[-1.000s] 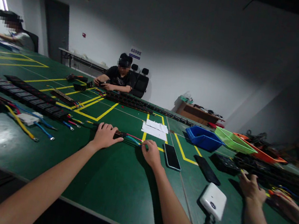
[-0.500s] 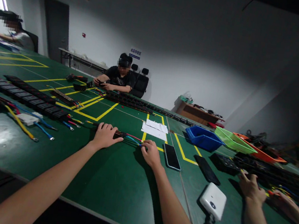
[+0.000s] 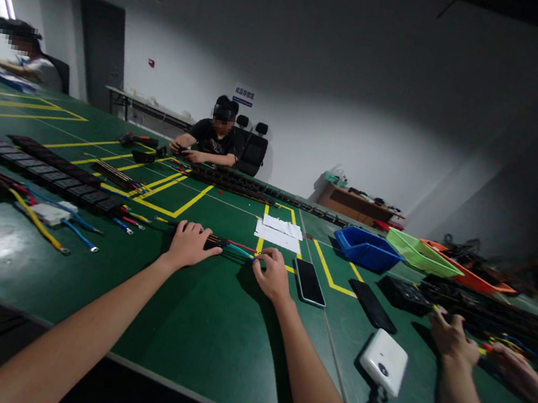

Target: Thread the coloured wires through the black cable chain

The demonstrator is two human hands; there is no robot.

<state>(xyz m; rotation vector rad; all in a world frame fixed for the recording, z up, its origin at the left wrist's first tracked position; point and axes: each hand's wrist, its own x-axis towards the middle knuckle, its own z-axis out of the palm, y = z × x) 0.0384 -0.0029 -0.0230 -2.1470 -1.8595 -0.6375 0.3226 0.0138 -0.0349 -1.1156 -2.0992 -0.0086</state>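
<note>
On the green table, my left hand lies over a dark wire bundle, its fingers wrapped round it. Red and blue-green wires run from the bundle toward the right. At their ends, the fingertips of my right hand are pinched on the wires. The exact wire tips are hidden by the fingers. A black phone rests just right of my right hand. White papers lie behind it.
Long black strips and cables with ring terminals lie left. A blue bin, a white power bank and another person's hands are at right. One person sits across the table.
My right hand has shifted very slightly upward with the wire ends. My left hand stays in place on the bundle.
</note>
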